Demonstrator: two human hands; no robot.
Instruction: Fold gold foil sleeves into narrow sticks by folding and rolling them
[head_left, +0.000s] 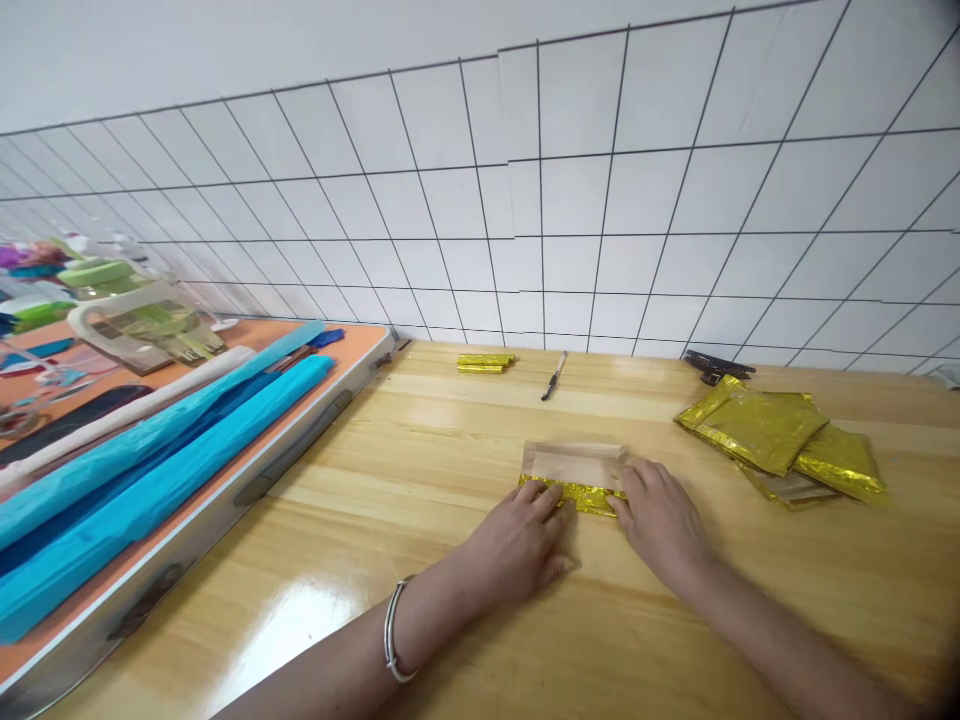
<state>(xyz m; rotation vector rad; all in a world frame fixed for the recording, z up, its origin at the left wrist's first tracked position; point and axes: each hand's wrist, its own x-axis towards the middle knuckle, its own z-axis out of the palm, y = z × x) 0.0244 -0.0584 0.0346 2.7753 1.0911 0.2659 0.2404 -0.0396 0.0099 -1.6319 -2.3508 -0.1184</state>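
A small sheet (574, 463), brown paper on its upper part, lies on the wooden table with a gold foil strip along its near edge. The fingertips of my left hand (521, 540) press on the left part of the foil, bent and close together. At the other end, the fingers of my right hand (658, 515) rest on the foil and the sheet's right edge. Both hands hold the same gold piece. Further right, several flat gold foil packets (757, 425) overlap one another. Narrow gold strips (484, 363) lie near the wall.
A pen (555, 378) and a black clip (718, 366) lie toward the tiled wall. On the left, an orange-topped table (360, 340) bears blue rolls (225, 435), a dark phone-like object (82, 420) and a green-lidded container (97, 275).
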